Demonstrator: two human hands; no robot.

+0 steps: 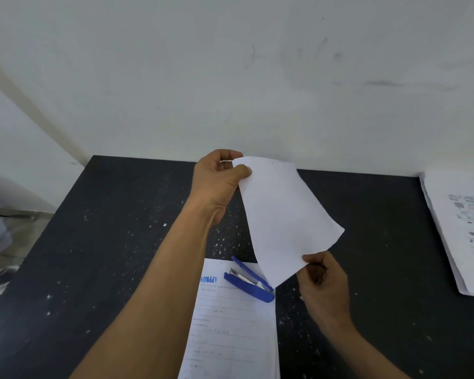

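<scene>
Head view: our left hand (216, 181) pinches the top corner of a blank white sheet (282, 220), up and left of the blue stapler (251, 283). The sheet hangs tilted in the air above the stapler — its lower tip overlaps it in view. Our right hand (323, 285), just right of the stapler, pinches the sheet's lower edge. Far right of the stapler, a paper stack (460, 228) lies on the dark worktop (107, 242).

White blank sheet (282, 214), blue stapler (251, 283), black white-speckled table (121, 228), blue-lettered printed form (230, 337)
</scene>
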